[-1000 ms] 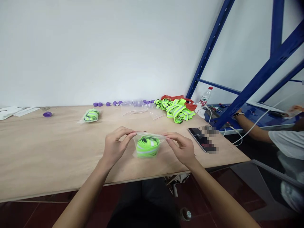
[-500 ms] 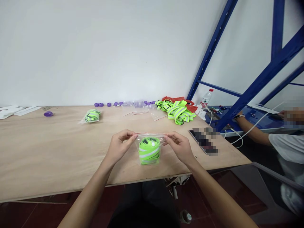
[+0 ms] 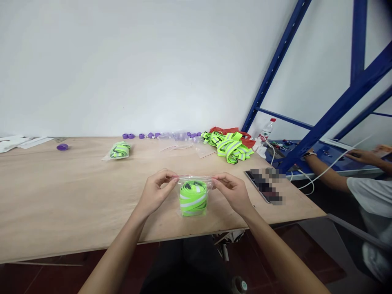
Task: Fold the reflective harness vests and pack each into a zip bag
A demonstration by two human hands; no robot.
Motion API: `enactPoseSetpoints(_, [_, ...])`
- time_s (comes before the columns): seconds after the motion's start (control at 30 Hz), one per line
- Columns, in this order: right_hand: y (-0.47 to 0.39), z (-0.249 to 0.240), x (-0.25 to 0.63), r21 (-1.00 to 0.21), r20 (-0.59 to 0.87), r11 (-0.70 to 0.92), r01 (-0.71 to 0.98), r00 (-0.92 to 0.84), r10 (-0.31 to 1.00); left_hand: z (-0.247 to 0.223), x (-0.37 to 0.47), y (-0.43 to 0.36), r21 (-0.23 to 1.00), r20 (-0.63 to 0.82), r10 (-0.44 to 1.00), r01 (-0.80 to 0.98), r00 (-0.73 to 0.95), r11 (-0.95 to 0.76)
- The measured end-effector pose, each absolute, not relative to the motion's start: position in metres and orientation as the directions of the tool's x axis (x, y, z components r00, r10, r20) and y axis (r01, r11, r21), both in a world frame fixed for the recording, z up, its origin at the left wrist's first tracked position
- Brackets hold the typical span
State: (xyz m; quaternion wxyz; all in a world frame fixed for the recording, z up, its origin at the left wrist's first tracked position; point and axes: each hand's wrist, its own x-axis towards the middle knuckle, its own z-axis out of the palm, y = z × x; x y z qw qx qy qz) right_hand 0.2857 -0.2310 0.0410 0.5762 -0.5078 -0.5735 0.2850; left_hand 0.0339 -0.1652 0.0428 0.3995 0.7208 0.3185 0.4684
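Observation:
A clear zip bag (image 3: 193, 177) stands upright near the table's front edge. Inside it sits a rolled lime-green reflective strap (image 3: 192, 199) with silver-white stripes. My left hand (image 3: 159, 188) pinches the left end of the bag's top edge between thumb and fingers. At the other end of that edge, my right hand (image 3: 230, 191) is closed in a similar pinch. The top edge is stretched straight between both hands. Farther back on the left lies another bagged green strap (image 3: 119, 150), touched by neither hand.
Loose green reflective straps (image 3: 229, 146) are heaped over red material (image 3: 246, 141) at the back right. Purple rolls (image 3: 131, 136) and empty clear bags (image 3: 174, 146) line the wall. A phone (image 3: 259, 185) lies right of my hands. Beyond the blue frame (image 3: 324, 106), a co-worker's arm (image 3: 326, 173) reaches over another table.
Both hands keep their pinch on the bag's top edge. The whole view has shifted slightly, and the bag appears a little lower. At the right, the co-worker's far hand has moved.

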Motion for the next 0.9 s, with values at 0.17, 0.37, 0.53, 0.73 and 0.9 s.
enactPoseSetpoints(0.17, [-0.235, 0.046, 0.283, -0.912, 0.353, 0.303, 0.278, 0.153, 0.923, 0.046, 0.033, -0.168, 0.892, 0.384, 0.839, 0.080, 0.386, -0.445])
enactPoseSetpoints(0.37, [-0.238, 0.047, 0.282, -0.870, 0.415, 0.343, 0.355, 0.150, 0.897, 0.057, 0.046, -0.173, 0.935, 0.293, 0.835, 0.043, 0.466, -0.352])
enactPoseSetpoints(0.53, [-0.239, 0.046, 0.282, -0.887, 0.389, 0.329, 0.323, 0.139, 0.911, 0.055, 0.054, -0.176, 0.894, 0.390, 0.821, 0.041, 0.417, -0.446])
enactPoseSetpoints(0.73, [-0.243, 0.048, 0.281, -0.877, 0.388, 0.339, 0.341, 0.084, 0.918, 0.053, 0.055, -0.180, 0.843, 0.470, 0.794, 0.070, 0.386, -0.534])
enactPoseSetpoints(0.9, [-0.245, 0.046, 0.281, -0.854, 0.434, 0.377, 0.358, 0.094, 0.896, 0.054, 0.054, -0.179, 0.866, 0.398, 0.806, 0.111, 0.438, -0.488])
